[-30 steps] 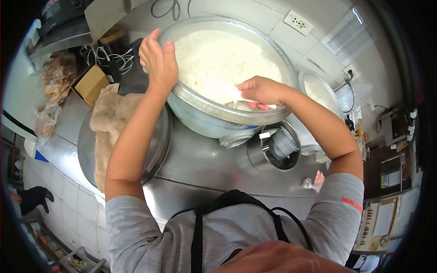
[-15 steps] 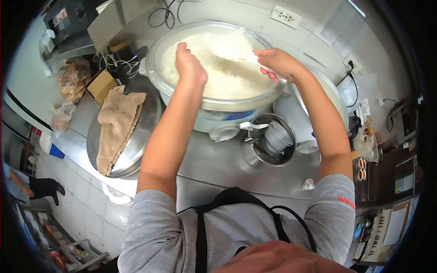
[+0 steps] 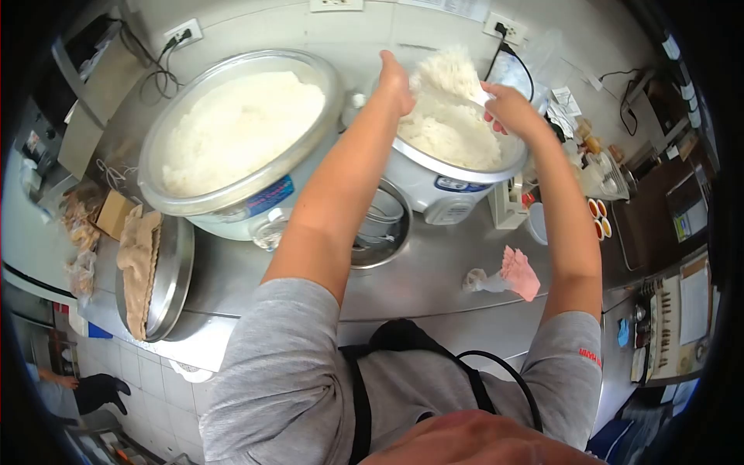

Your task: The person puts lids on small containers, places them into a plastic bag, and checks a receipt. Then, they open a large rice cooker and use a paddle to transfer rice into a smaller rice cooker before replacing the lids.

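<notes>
My right hand (image 3: 508, 108) is closed around the handle of a white rice paddle, which carries a heaped clump of cooked rice (image 3: 446, 74). The clump is above the smaller rice cooker (image 3: 422, 174), where more white rice (image 3: 453, 136) lies inside. My left hand (image 3: 395, 85) is raised at that cooker's left rim, empty, with its fingers stretched out and partly hidden from view. To the left stands the larger rice cooker (image 3: 232, 205), filled high with rice (image 3: 240, 132).
Between the cookers sits a metal pot (image 3: 399, 240) with utensils. A metal lid (image 3: 177, 271) with a brown cloth (image 3: 139, 263) lies at left. A pink cloth (image 3: 519, 273) rests on the steel counter (image 3: 434, 283). Another person's legs (image 3: 101, 394) show at lower left.
The rice-laden paddle and both hands have moved right, from over the larger cooker to the smaller one. My view has turned right with them.
</notes>
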The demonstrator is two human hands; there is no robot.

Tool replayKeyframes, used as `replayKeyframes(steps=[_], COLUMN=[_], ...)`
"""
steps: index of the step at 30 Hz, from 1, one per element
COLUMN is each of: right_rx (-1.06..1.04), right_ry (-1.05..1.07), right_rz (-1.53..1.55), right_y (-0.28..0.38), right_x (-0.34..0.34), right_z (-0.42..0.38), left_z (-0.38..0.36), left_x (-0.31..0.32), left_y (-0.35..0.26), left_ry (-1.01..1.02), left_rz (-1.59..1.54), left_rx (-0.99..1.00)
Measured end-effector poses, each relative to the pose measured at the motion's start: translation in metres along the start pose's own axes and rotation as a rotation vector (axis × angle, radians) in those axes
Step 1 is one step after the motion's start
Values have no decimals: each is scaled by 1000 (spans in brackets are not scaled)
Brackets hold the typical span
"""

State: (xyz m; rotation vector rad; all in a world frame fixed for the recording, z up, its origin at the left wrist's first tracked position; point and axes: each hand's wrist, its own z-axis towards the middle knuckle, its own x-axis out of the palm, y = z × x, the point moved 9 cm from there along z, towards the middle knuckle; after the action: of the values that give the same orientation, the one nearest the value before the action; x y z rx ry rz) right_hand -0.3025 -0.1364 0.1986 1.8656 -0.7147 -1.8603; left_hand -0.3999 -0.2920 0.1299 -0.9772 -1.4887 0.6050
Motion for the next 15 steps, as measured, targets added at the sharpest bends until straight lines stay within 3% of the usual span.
replayKeyframes(steps=[3, 5, 8, 12, 15], right_rx=[-73, 8, 3, -42, -88], right_ry=[-248, -326, -383, -385, -351], right_rz=[-998, -877, -759, -563, -509], right_y=[-25, -40, -37, -35, -25], right_x=[5, -5, -19, -3, 22], right_z=[-15, -13, -22, -16, -13], left_z=[-5, -11, 9, -18, -27], left_x=[-1, -5, -19, -41, -45], left_y=[-11, -44, -102, -122, -108], left_ry=[-77, -1, -3, -76, -131], left_rz=[687, 1006, 1158, 1145, 1674], left_rx=[35, 145, 527, 591, 731])
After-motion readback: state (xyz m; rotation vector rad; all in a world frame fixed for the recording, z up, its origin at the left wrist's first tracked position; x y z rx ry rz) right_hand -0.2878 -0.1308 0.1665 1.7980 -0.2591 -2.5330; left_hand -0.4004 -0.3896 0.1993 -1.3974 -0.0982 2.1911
